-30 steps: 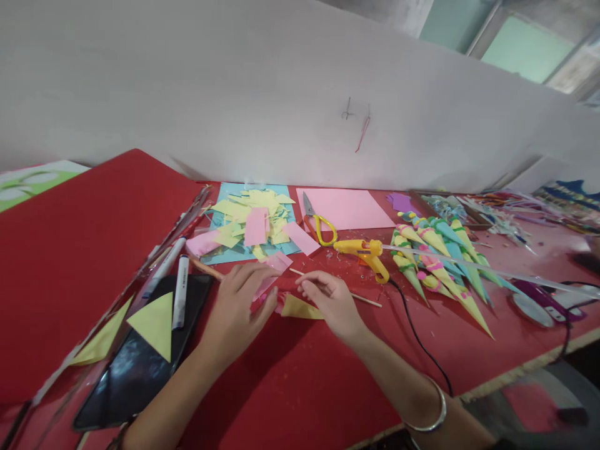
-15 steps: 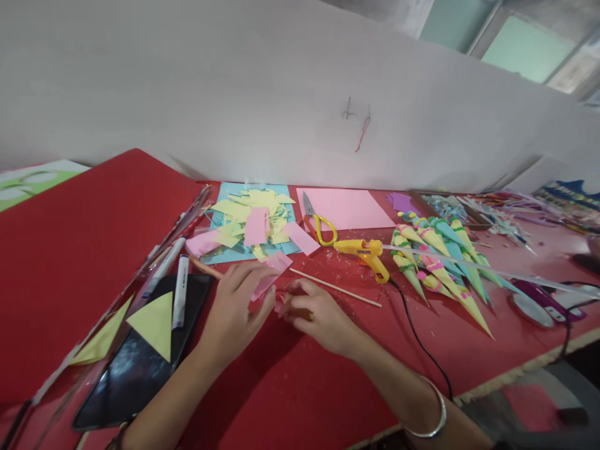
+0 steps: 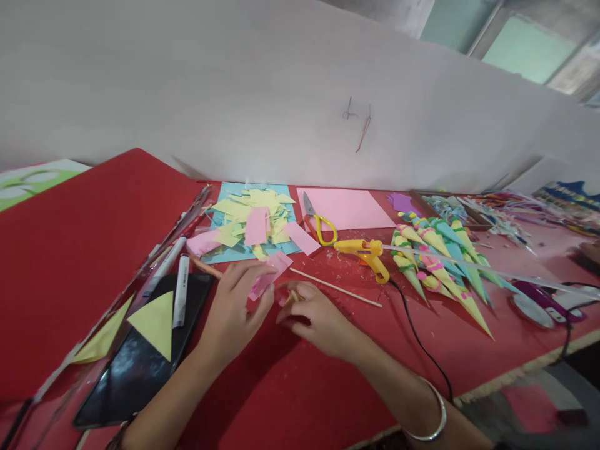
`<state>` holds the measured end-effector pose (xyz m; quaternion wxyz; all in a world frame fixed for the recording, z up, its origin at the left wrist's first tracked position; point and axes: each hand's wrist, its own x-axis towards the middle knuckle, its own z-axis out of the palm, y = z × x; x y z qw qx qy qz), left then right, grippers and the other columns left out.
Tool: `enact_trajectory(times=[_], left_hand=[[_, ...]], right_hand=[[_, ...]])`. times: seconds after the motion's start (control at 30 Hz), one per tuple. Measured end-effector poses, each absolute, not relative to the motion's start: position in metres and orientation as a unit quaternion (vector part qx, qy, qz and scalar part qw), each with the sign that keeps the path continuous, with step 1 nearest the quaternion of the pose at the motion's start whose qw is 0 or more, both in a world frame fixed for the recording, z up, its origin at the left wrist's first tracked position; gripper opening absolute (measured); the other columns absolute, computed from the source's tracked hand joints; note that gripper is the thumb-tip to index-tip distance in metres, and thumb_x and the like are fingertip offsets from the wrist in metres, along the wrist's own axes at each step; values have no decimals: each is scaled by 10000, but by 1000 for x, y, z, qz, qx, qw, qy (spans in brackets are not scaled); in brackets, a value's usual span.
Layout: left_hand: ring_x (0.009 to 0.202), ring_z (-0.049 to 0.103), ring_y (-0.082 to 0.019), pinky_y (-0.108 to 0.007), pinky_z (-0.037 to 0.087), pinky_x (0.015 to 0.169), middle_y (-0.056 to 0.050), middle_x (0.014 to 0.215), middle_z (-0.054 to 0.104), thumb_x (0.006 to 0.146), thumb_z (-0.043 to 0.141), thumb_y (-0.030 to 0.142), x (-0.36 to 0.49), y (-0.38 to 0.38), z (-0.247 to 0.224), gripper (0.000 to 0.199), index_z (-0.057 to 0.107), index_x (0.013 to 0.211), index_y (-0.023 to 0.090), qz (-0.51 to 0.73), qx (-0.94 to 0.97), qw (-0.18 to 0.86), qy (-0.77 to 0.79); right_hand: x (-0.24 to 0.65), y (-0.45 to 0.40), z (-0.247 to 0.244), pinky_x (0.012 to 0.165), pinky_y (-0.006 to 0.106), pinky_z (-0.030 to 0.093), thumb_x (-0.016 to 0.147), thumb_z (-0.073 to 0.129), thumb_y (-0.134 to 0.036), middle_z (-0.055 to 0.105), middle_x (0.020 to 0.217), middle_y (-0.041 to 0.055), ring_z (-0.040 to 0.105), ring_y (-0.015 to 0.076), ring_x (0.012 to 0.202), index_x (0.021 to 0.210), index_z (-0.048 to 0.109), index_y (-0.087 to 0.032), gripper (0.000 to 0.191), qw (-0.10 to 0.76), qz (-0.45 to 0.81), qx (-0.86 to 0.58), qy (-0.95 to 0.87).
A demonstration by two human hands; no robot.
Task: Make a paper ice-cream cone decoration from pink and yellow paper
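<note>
My left hand (image 3: pixel 237 309) is over the red tabletop, its fingers curved and apart from the thumb, with nothing clear between them. A pink paper piece (image 3: pixel 274 272) shows just beyond its fingertips; whether they touch it is unclear. Facing it, my right hand (image 3: pixel 321 315) has its fingers bent in a pinch around a small yellowish piece (image 3: pixel 293 297), mostly hidden by the fingers. A thin wooden stick (image 3: pixel 337 288) lies just beyond the right hand.
Yellow and pink paper pieces (image 3: pixel 257 203) are heaped on a blue sheet (image 3: pixel 225 192). Scissors (image 3: pixel 323 228), a yellow glue gun (image 3: pixel 363 250) and decorated paper cones (image 3: pixel 438 262) lie to the right. Left are markers (image 3: pixel 181 290) and a black tablet-like slab (image 3: pixel 134 378).
My right hand has turned slightly and its fingers have shifted, so the yellowish piece shows more. The pink seen between my hands no longer shows there. The left hand has barely moved.
</note>
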<state>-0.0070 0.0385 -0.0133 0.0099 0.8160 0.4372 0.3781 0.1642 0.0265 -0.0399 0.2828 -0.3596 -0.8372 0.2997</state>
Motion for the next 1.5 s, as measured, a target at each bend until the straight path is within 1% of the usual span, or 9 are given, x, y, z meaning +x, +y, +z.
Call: enact_trajectory(times=[0.2, 0.37, 0.47, 0.63, 0.73, 0.93, 1.1, 1.3, 1.5], left_hand=[[873, 523, -189, -321, 432, 793, -49, 891, 566, 827, 426, 160, -6, 38, -13, 161, 532, 945, 187, 381, 817, 13, 432], [858, 535, -186, -322, 448, 778, -50, 898, 566, 821, 435, 219, -6, 37, -13, 150, 513, 945, 187, 396, 782, 82, 475], [796, 560, -170, -309, 474, 728, -43, 892, 576, 812, 456, 276, -1, 36, -16, 192, 504, 973, 184, 389, 745, 224, 494], [809, 617, -170, -312, 503, 725, -38, 972, 634, 778, 488, 301, 12, 29, -18, 280, 512, 1045, 222, 330, 650, 546, 412], [903, 614, -193, -335, 490, 791, -52, 1059, 631, 732, 544, 272, 16, 26, -17, 392, 494, 1119, 234, 324, 587, 636, 382], [1097, 520, -235, -339, 434, 899, -46, 1196, 574, 690, 610, 279, 18, 24, -18, 483, 508, 1161, 250, 348, 526, 658, 411], [1041, 552, -255, -352, 445, 876, -55, 1112, 630, 679, 629, 399, 22, 23, -15, 409, 595, 1051, 231, 360, 526, 648, 416], [1079, 529, -248, -353, 431, 888, -45, 1104, 634, 699, 609, 391, 24, 24, -17, 400, 577, 1066, 236, 397, 522, 613, 440], [1011, 571, -231, -336, 460, 845, -38, 1049, 654, 751, 537, 397, 25, 24, -21, 362, 560, 1051, 196, 363, 551, 583, 474]], right_hand=[[165, 28, -39, 873, 291, 402, 768, 524, -59, 502, 1081, 57, 513, 158, 1005, 818, 637, -193, 182, 338, 336, -417, -774], [164, 28, -31, 807, 288, 430, 758, 559, -122, 518, 1033, 41, 534, 162, 970, 800, 656, -226, 148, 454, 366, -454, -674], [163, 27, -27, 768, 277, 442, 754, 572, -154, 535, 1007, 36, 518, 174, 1004, 784, 662, -245, 131, 512, 371, -459, -625], [162, 24, -27, 862, 320, 414, 734, 602, -153, 524, 1002, 39, 502, 185, 1030, 774, 672, -252, 128, 543, 362, -434, -621], [161, 22, -28, 898, 334, 396, 731, 611, -148, 499, 1036, 35, 484, 183, 1056, 791, 673, -261, 142, 549, 359, -417, -629], [160, 21, -26, 961, 371, 353, 726, 636, -188, 478, 1094, 27, 460, 188, 1096, 750, 677, -259, 86, 525, 390, -382, -653], [160, 20, -22, 982, 372, 344, 729, 642, -213, 448, 1154, 25, 455, 189, 1109, 742, 682, -256, 60, 510, 423, -359, -658], [160, 21, -24, 992, 374, 330, 748, 614, -203, 471, 1128, 25, 464, 181, 1095, 778, 692, -270, 107, 529, 430, -348, -643], [163, 26, -27, 748, 282, 474, 767, 557, -194, 548, 835, 13, 557, 136, 813, 840, 687, -256, 161, 558, 436, -400, -581]])
